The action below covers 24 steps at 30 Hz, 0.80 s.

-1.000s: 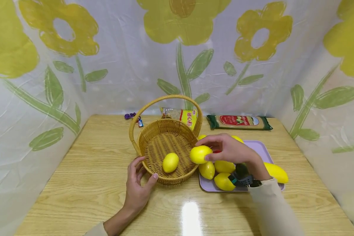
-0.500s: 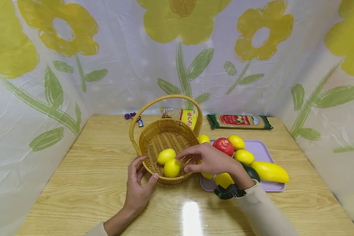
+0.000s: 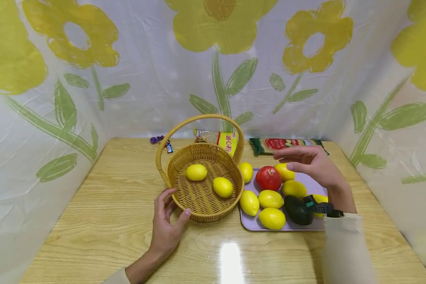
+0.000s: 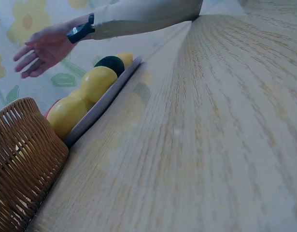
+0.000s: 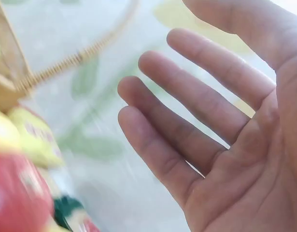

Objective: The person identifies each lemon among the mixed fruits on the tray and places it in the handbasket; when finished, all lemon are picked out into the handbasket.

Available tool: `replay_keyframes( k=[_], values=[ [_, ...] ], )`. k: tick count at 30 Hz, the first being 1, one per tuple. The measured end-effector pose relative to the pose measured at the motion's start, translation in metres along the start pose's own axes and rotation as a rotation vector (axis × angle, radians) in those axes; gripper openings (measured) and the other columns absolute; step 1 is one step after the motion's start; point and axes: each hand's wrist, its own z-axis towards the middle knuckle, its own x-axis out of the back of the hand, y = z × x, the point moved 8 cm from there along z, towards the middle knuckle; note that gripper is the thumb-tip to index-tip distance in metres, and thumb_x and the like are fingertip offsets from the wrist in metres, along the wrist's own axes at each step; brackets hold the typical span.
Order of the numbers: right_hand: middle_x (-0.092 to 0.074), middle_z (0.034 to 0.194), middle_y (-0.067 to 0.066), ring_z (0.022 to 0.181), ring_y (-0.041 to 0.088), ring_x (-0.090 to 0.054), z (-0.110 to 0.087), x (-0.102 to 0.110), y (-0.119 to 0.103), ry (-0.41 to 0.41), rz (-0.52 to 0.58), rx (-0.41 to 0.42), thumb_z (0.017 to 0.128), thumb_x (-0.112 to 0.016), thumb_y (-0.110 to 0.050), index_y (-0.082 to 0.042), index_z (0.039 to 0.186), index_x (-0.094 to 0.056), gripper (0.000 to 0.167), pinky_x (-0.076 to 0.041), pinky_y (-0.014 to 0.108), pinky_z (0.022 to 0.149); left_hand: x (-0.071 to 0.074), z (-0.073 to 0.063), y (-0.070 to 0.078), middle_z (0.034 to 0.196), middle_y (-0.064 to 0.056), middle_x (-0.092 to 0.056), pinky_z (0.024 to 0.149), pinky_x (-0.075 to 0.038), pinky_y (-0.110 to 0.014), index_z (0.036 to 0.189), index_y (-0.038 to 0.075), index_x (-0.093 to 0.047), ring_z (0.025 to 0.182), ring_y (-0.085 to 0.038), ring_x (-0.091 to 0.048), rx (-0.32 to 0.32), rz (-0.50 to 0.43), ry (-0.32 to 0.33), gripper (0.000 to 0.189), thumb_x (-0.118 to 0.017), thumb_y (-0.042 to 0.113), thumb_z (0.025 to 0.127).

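Note:
My left hand (image 3: 167, 225) rests against the near left side of a wicker basket (image 3: 207, 217), with index finger and thumb touching the rim. Two lemons, one toward the back left (image 3: 196, 172) and one toward the right (image 3: 223, 187), lie apart inside the basket. My right hand (image 3: 314, 163) hangs above the back of a lilac tray (image 3: 250, 225), holding nothing; the right wrist view shows its fingers (image 5: 187, 96) extended. On the tray are several lemons (image 3: 271, 218), a red pomegranate (image 3: 268, 178) and a dark green avocado (image 3: 298, 210). My wrist partly hides a long yellow fruit (image 3: 319, 199).
Behind the basket lies a yellow pasta packet (image 3: 227, 141). A green-ended packet (image 3: 269, 146) is at the back right, partly behind my right hand. Small purple-wrapped sweets (image 3: 156, 139) sit at the back left. The basket's tall handle (image 3: 208, 116) arches over its opening.
My right hand let go of a second lemon inside the basket, then moved right and up over the tray. Both lemons rolled apart. My left hand stayed at the basket.

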Motion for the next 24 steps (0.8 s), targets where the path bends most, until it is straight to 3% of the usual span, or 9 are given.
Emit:
replay_keyframes(
  k=[3, 7, 12, 15, 20, 24],
  values=[
    [-0.077, 0.135, 0.013, 0.122, 0.019, -0.076, -0.014, 0.023, 0.012, 0.057, 0.033, 0.002, 0.101, -0.063, 0.015, 0.015, 0.138, -0.065, 0.038, -0.065, 0.029, 0.101, 0.0, 0.0, 0.0, 0.167, -0.023, -0.026, 0.126, -0.045, -0.026, 0.159, 0.002, -0.039, 0.153, -0.052, -0.036, 0.006, 0.002, 0.001, 0.073, -0.073, -0.006, 0.096],
    [-0.078, 0.136, 0.008, 0.121, 0.015, -0.075, -0.026, 0.041, 0.028, 0.114, 0.045, -0.023, 0.103, -0.062, 0.013, 0.016, 0.139, -0.063, 0.036, -0.062, 0.023, 0.103, 0.0, 0.0, 0.0, 0.167, -0.025, -0.026, 0.126, -0.044, -0.026, 0.16, -0.002, -0.037, 0.153, -0.052, -0.036, 0.006, 0.001, 0.001, 0.074, -0.073, -0.006, 0.095],
    [-0.078, 0.135, 0.002, 0.121, 0.009, -0.074, -0.035, 0.048, 0.055, 0.159, -0.03, -0.191, 0.105, -0.067, 0.003, 0.011, 0.142, -0.064, 0.038, -0.062, 0.019, 0.101, -0.001, 0.0, 0.001, 0.167, -0.027, -0.025, 0.125, -0.046, -0.027, 0.16, -0.005, -0.035, 0.152, -0.051, -0.037, 0.006, 0.003, -0.004, 0.074, -0.072, -0.007, 0.096],
    [-0.076, 0.139, 0.007, 0.122, 0.008, -0.073, -0.037, 0.047, 0.069, 0.155, -0.16, -0.305, 0.106, -0.073, -0.01, 0.002, 0.144, -0.068, 0.041, -0.06, 0.015, 0.099, -0.001, 0.0, 0.001, 0.168, -0.026, -0.024, 0.125, -0.046, -0.027, 0.16, -0.005, -0.035, 0.152, -0.05, -0.038, 0.005, 0.005, -0.009, 0.074, -0.072, -0.006, 0.096],
    [-0.072, 0.143, 0.017, 0.128, 0.027, -0.073, -0.032, 0.04, 0.084, 0.095, -0.341, -0.413, 0.103, -0.079, -0.026, -0.008, 0.145, -0.07, 0.047, -0.057, 0.015, 0.1, -0.001, 0.0, 0.001, 0.168, -0.023, -0.026, 0.126, -0.045, -0.028, 0.16, -0.005, -0.035, 0.153, -0.052, -0.036, -0.002, 0.006, -0.003, 0.073, -0.072, -0.006, 0.096],
    [-0.07, 0.146, 0.019, 0.133, 0.044, -0.068, -0.03, 0.032, 0.095, 0.05, -0.367, -0.479, 0.102, -0.08, -0.022, -0.007, 0.147, -0.068, 0.049, -0.064, 0.038, 0.107, -0.001, 0.0, 0.001, 0.167, -0.025, -0.026, 0.126, -0.045, -0.028, 0.158, -0.006, -0.037, 0.153, -0.053, -0.035, -0.008, 0.002, 0.002, 0.073, -0.073, -0.006, 0.096]
  ],
)
